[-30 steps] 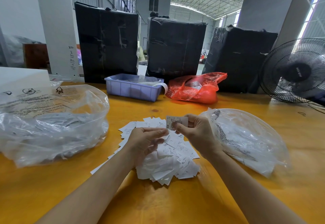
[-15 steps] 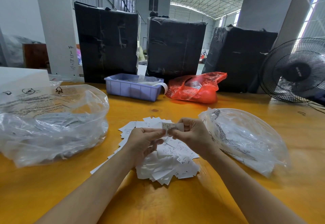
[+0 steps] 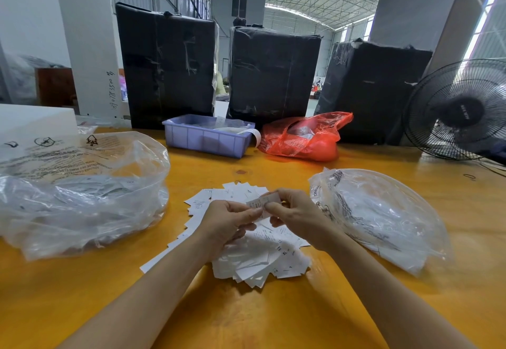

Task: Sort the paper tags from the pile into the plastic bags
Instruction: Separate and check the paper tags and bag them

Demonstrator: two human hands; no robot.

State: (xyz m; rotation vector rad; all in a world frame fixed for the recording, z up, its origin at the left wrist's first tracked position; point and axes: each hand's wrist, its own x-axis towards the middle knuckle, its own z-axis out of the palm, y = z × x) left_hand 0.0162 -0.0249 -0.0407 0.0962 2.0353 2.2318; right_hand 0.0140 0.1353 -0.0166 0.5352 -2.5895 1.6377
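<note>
A pile of white paper tags [image 3: 257, 255] lies on the yellow table [image 3: 246, 315] in front of me. Just above the pile, my right hand [image 3: 295, 214] pinches one small paper tag [image 3: 267, 201] between thumb and fingers. My left hand [image 3: 227, 222] meets it from the left, its fingertips on the tag's left end. A large clear plastic bag [image 3: 82, 189] holding tags sits to the left of the pile. A second clear plastic bag [image 3: 380, 217] with tags in it lies to the right, its mouth close to my right hand.
At the back of the table stand a purple plastic bin [image 3: 208, 140] and a red plastic bag [image 3: 304, 137]. Three black wrapped bales [image 3: 273, 74] rise behind them. A black fan [image 3: 460, 110] stands at the right edge, a white box [image 3: 35, 121] at far left.
My right hand has lowered the tag from above the pile toward my left hand, and the left fingertips have come onto its left end. The bags and the pile stay put.
</note>
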